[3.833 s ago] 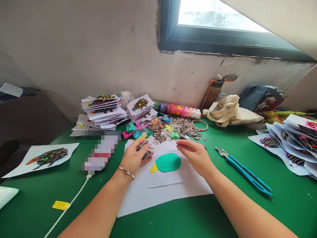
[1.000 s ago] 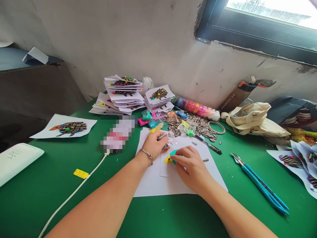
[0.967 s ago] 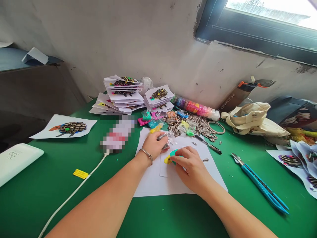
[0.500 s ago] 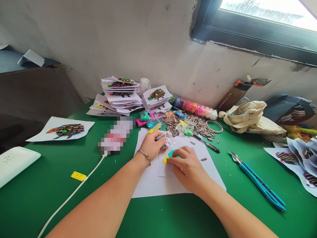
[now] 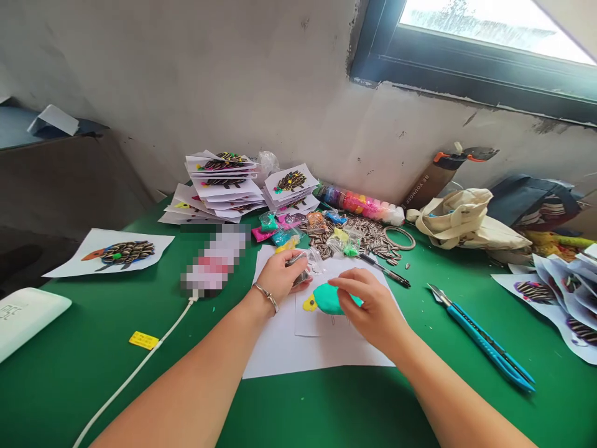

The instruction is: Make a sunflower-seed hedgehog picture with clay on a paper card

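My left hand (image 5: pixel 281 279) is closed around a small clear plastic bag (image 5: pixel 301 274) with something dark grey inside. Near the middle of the paper, my right hand (image 5: pixel 366 297) hovers over a clay figure, its fingers curved and apart with nothing visible in them. The figure has a flat teal clay body (image 5: pixel 328 298) and a yellow clay head (image 5: pixel 308 303) with a dark dot for an eye. It lies on a small white card (image 5: pixel 305 325), on top of larger white sheets (image 5: pixel 270 354). My right hand hides the body's right end.
Behind the hands lie bagged coloured clays (image 5: pixel 282 236), striped sunflower seeds (image 5: pixel 368 230), a tape ring (image 5: pixel 398 238) and a pen (image 5: pixel 385 270). A blue utility knife (image 5: pixel 485 342) lies at right. Stacked seed pictures (image 5: pixel 226 186) stand behind; a white cable (image 5: pixel 135 373) crosses the left.
My right fingers have lifted off the yellow head and shifted right, uncovering the dark eye and more of the teal body. My left hand keeps its hold on the bag. The view has shifted slightly.
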Tool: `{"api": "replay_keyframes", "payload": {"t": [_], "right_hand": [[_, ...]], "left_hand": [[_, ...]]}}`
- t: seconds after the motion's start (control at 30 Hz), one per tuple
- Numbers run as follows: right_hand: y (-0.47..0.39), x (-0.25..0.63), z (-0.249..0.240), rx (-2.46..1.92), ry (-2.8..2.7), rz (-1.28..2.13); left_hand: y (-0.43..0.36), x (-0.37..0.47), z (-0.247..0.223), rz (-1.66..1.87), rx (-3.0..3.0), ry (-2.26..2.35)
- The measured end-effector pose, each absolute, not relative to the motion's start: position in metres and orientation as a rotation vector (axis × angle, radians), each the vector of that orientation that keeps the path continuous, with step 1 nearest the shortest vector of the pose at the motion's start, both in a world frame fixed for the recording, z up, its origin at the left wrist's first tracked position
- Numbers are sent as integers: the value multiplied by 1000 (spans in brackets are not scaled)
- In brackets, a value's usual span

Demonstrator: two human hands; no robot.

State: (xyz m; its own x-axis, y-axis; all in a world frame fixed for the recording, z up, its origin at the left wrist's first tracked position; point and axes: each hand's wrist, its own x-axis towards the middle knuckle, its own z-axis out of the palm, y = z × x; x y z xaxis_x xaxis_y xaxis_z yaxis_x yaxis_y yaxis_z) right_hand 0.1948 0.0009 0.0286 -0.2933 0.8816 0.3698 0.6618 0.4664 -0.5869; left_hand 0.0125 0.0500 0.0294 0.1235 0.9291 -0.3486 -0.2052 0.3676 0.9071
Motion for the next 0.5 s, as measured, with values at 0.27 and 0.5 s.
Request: {"api": "replay_keyframes", "payload": {"t": [0.27, 0.5], "right_hand": [[13, 240, 57, -1441, -1690, 383], [13, 267, 41, -1530, -1895, 307]], "left_hand": [[47, 14, 42, 931, 795, 1117], [51, 15, 38, 913, 797, 1155]]}}
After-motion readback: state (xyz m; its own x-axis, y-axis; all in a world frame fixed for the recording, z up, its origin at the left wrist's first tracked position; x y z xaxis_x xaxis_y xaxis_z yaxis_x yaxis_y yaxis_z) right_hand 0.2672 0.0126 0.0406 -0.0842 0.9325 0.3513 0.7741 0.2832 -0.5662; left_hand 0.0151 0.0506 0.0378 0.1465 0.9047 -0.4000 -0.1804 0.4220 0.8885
